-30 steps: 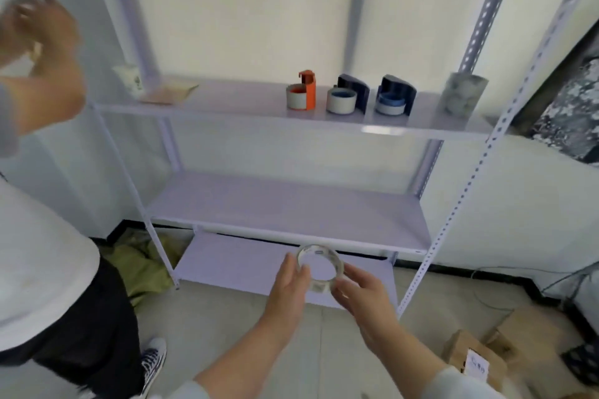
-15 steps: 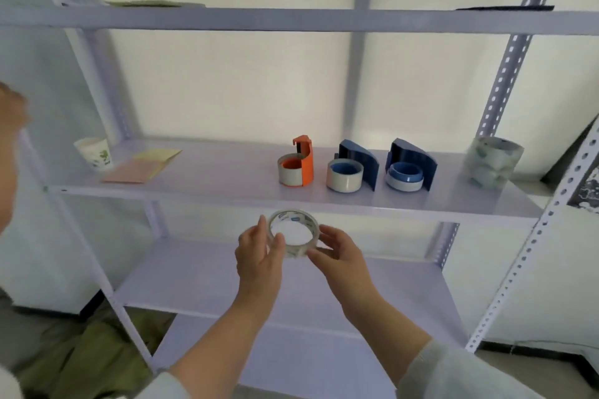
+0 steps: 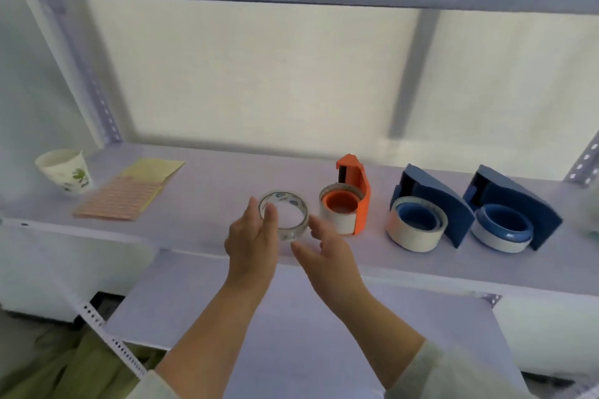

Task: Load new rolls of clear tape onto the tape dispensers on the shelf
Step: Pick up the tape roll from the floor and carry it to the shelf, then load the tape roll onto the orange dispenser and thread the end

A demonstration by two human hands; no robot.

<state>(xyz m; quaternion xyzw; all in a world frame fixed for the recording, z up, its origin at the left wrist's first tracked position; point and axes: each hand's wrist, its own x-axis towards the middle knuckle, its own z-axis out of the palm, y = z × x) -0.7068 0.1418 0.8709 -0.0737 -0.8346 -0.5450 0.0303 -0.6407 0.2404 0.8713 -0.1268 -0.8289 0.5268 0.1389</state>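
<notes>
Head view, clear tape roll [image 3: 283, 215] between hands, left hand [image 3: 251, 244] gripping

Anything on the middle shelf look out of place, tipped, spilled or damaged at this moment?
Nothing stands out. The orange dispenser and two blue dispensers stand upright in a row, each with a roll. The paper cup is upright beside flat sticker sheets. The left hand holds a clear tape roll.

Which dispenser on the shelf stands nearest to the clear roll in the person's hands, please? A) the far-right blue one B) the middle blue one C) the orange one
C: the clear tape roll sits just left of the orange dispenser; both blue dispensers stand farther right.
</notes>
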